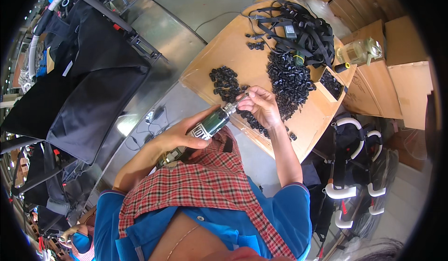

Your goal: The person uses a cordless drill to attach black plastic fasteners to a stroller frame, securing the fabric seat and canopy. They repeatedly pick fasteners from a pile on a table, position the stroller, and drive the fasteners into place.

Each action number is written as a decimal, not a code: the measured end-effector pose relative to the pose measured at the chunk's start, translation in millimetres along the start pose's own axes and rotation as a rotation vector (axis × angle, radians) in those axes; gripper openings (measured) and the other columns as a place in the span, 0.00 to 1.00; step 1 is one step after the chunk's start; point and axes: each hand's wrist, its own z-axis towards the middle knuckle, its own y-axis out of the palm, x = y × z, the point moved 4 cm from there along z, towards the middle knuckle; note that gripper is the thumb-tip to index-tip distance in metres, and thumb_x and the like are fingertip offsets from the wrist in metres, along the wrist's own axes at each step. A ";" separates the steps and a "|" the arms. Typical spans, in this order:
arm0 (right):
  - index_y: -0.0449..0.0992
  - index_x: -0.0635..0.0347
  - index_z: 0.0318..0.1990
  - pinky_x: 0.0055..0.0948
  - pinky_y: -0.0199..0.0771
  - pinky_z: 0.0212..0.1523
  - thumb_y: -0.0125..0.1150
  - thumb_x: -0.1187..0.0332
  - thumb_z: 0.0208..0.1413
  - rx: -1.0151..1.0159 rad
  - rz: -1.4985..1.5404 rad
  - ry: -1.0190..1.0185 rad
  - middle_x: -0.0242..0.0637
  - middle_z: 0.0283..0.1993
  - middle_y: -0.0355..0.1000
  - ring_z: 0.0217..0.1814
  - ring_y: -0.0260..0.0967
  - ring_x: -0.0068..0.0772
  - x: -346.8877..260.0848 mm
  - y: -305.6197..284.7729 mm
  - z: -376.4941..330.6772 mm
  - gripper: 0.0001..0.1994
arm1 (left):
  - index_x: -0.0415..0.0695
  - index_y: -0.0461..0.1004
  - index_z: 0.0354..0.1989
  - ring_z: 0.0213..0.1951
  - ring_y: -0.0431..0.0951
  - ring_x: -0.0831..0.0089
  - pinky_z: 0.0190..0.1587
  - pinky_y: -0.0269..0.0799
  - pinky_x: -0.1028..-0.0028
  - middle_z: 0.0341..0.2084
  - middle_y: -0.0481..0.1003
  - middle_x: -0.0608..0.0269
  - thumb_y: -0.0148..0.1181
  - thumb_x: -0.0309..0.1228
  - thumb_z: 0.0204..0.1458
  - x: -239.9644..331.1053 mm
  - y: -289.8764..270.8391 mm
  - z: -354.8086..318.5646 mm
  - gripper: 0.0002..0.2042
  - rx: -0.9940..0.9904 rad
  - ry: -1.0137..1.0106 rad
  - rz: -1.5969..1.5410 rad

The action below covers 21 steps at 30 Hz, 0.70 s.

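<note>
My left hand [184, 135] is wrapped round the body of a green electric screwdriver [213, 122], which slants up and to the right in front of my red checked apron. Its silver nose points at my right hand [262, 106]. The thumb and fingers of that hand are pinched together at the tip of the bit; whatever small piece is between them is too small to make out. Just beyond the tip, a small heap of black plastic parts [225, 81] lies on the cardboard-covered table [200, 67]. More black parts lie partly hidden behind my right hand.
A larger pile of black parts [289, 81] and a tangle of black straps [303, 27] cover the table's far right. Beside them are an open box of small parts [330, 84] and a clear jar [358, 52]. Black fabric frames [100, 74] stand left, white-handled frames [343, 191] right.
</note>
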 end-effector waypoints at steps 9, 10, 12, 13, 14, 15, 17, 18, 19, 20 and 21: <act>0.75 0.69 0.41 0.34 0.81 0.42 0.55 0.71 0.62 0.108 -0.504 -0.050 0.47 0.37 0.78 0.39 0.78 0.37 -9.7 -5.5 -12.9 0.09 | 0.44 0.45 0.72 0.39 0.74 0.75 0.44 0.67 0.76 0.42 0.71 0.61 0.71 0.47 0.37 -11.9 -1.4 -0.2 0.53 0.002 0.007 0.006; 0.76 0.69 0.41 0.34 0.81 0.42 0.56 0.70 0.61 0.137 -0.618 -0.076 0.45 0.37 0.78 0.38 0.78 0.37 -15.6 -12.4 -14.5 0.09 | 0.44 0.45 0.72 0.39 0.74 0.75 0.44 0.67 0.76 0.43 0.71 0.60 0.70 0.47 0.37 -12.5 -1.9 -1.2 0.53 0.005 0.016 0.007; 0.79 0.66 0.37 0.28 0.78 0.38 0.61 0.73 0.57 0.423 -1.447 -0.382 0.40 0.37 0.79 0.32 0.77 0.28 -42.0 -56.6 -18.1 0.05 | 0.44 0.45 0.72 0.39 0.74 0.75 0.46 0.67 0.76 0.45 0.70 0.58 0.70 0.48 0.37 -14.3 -2.9 -3.7 0.54 0.004 0.013 0.003; 0.78 0.65 0.38 0.29 0.76 0.39 0.60 0.78 0.53 0.506 -1.631 -0.481 0.41 0.37 0.77 0.36 0.76 0.33 -47.8 -86.6 -23.1 0.06 | 0.44 0.45 0.72 0.39 0.74 0.74 0.46 0.67 0.76 0.46 0.70 0.58 0.70 0.48 0.37 -13.3 -2.8 -3.5 0.54 0.001 0.017 0.004; 0.79 0.64 0.38 0.32 0.75 0.42 0.59 0.82 0.48 0.449 -1.963 -0.587 0.42 0.38 0.75 0.40 0.74 0.41 -57.1 -87.1 -26.5 0.10 | 0.44 0.45 0.72 0.39 0.74 0.74 0.47 0.67 0.76 0.46 0.70 0.58 0.70 0.48 0.37 -13.3 -3.6 -4.0 0.54 0.006 0.023 -0.001; 0.78 0.63 0.38 0.32 0.75 0.43 0.58 0.83 0.46 0.422 -2.023 -0.596 0.42 0.39 0.75 0.42 0.73 0.43 -57.9 -105.2 -29.8 0.11 | 0.43 0.45 0.72 0.39 0.74 0.74 0.47 0.67 0.76 0.46 0.70 0.58 0.70 0.48 0.37 -13.3 -3.4 -4.1 0.54 0.017 0.040 0.000; 0.79 0.63 0.38 0.32 0.75 0.42 0.58 0.84 0.45 0.388 -2.095 -0.598 0.41 0.38 0.74 0.41 0.72 0.44 -55.5 -125.1 -31.9 0.12 | 0.43 0.45 0.71 0.39 0.74 0.74 0.47 0.67 0.76 0.44 0.71 0.58 0.69 0.48 0.37 -14.4 -3.7 -4.0 0.54 0.032 0.071 0.009; 0.79 0.63 0.38 0.32 0.75 0.41 0.59 0.83 0.45 0.377 -2.107 -0.592 0.41 0.38 0.74 0.39 0.72 0.44 -56.4 -127.1 -31.7 0.11 | 0.43 0.45 0.71 0.39 0.74 0.74 0.47 0.67 0.76 0.43 0.71 0.59 0.69 0.48 0.37 -15.5 -4.0 -4.1 0.54 0.038 0.088 0.016; 0.79 0.64 0.38 0.31 0.75 0.40 0.59 0.83 0.46 0.366 -2.120 -0.587 0.41 0.37 0.75 0.38 0.73 0.43 -57.0 -128.8 -31.3 0.11 | 0.43 0.44 0.72 0.38 0.74 0.74 0.45 0.67 0.76 0.41 0.71 0.60 0.69 0.48 0.37 -15.8 -3.4 -5.8 0.54 0.036 0.094 0.013; 0.79 0.64 0.38 0.30 0.75 0.38 0.60 0.83 0.46 0.411 -2.031 -0.619 0.41 0.35 0.74 0.36 0.73 0.42 -61.0 -125.1 -28.8 0.10 | 0.43 0.44 0.72 0.37 0.74 0.74 0.44 0.67 0.76 0.39 0.72 0.60 0.69 0.48 0.37 -15.0 -3.5 -6.2 0.54 0.036 0.104 0.012; 0.80 0.64 0.38 0.28 0.75 0.36 0.61 0.82 0.47 0.452 -1.941 -0.648 0.41 0.34 0.74 0.33 0.73 0.41 -64.1 -121.1 -26.1 0.10 | 0.44 0.44 0.72 0.35 0.75 0.74 0.41 0.68 0.76 0.36 0.72 0.61 0.70 0.48 0.37 -12.9 -2.5 -8.7 0.54 0.027 0.105 0.000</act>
